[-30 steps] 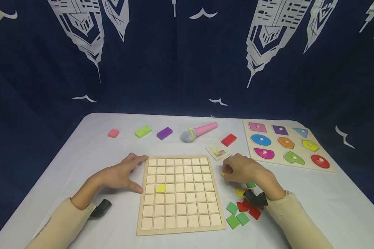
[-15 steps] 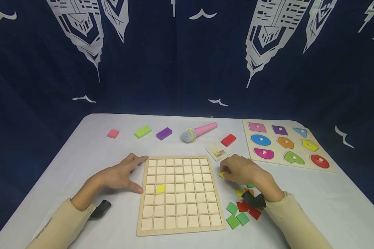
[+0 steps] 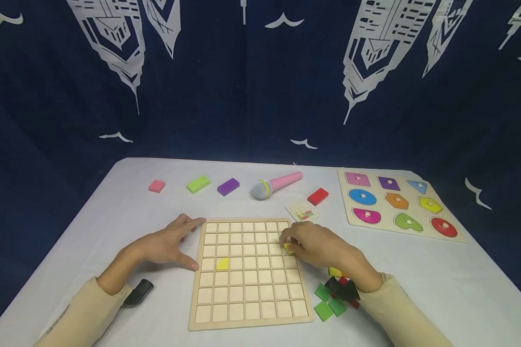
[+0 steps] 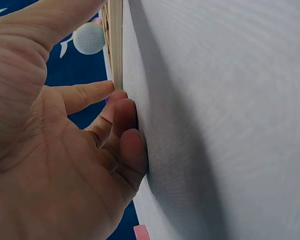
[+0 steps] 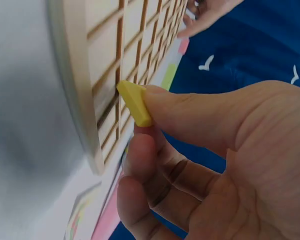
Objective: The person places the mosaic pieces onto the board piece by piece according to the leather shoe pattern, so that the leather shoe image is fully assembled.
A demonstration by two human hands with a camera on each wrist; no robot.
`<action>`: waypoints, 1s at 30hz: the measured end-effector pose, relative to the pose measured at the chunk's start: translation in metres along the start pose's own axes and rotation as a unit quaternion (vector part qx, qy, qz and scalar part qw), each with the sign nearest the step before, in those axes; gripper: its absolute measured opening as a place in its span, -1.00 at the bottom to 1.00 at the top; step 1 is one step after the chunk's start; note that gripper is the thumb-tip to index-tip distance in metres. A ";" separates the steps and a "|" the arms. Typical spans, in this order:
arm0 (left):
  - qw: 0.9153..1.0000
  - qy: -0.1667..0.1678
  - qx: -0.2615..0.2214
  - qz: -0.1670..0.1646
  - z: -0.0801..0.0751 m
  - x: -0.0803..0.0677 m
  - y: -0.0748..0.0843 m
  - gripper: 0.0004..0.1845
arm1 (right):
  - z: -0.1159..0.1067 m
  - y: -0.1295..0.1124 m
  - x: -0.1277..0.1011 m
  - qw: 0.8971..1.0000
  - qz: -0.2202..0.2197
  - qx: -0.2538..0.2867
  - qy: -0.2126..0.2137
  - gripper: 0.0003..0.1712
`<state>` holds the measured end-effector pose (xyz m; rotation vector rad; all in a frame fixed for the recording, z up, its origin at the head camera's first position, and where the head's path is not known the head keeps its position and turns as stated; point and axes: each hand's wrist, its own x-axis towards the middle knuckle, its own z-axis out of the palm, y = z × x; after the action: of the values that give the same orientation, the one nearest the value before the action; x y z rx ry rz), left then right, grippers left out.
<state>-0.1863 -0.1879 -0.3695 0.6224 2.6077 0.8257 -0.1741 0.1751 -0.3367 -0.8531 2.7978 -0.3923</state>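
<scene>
Since half a second ago the right hand (image 3: 319, 248) has travelled left from the bare desk (image 3: 417, 270) beside the board to a spot over the board's right-hand columns, carrying its yellow tile (image 5: 135, 104) along; the left hand (image 3: 167, 243) has not shifted. That tile is a thin, flat, hard-edged square with a matte painted face, pinched between thumb and forefinger, held just off the grid near the right edge, in the upper rows.

Pale bare wood makes up the grid board (image 3: 249, 320), a square frame cut into shallow square cells by narrow raised ribs. One cell in the left part holds a second yellow tile (image 3: 222, 263), lying slightly askew. The left hand lies relaxed and flat, gripping nothing, its fingertips and thumb set against the board's left edge on the smooth white desk cover.

Loose green tiles (image 3: 327, 303), with red and yellow ones partly hidden under the right wrist, lie in a small heap just off the board's lower right corner. A small printed pattern card (image 3: 302, 210) sits just beyond the top right corner. Farther back lie a red block (image 3: 318, 196), a pink toy microphone (image 3: 275, 185) with a grey mesh head, purple (image 3: 228, 186), green (image 3: 198, 183) and pink (image 3: 157, 186) blocks, well apart from one another. A wooden shape puzzle (image 3: 399, 205) with knobbed coloured pieces lies at the far right. Open desk surface stretches on both sides of the board and to the right front.
</scene>
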 end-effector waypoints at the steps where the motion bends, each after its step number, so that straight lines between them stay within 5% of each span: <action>1: 1.000 0.000 0.001 0.000 0.000 0.000 0.000 0.21 | 0.001 -0.002 0.001 1.000 -0.006 -0.006 0.001 -0.83; 30: 1.000 0.005 0.004 -0.001 0.002 0.002 -0.001 0.21 | 0.020 -0.051 0.039 0.996 -0.092 0.006 -0.010 -0.90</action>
<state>-0.1870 -0.1867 -0.3720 0.6189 2.6205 0.8201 -0.1748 0.1083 -0.3443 -1.1097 2.7036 -0.4259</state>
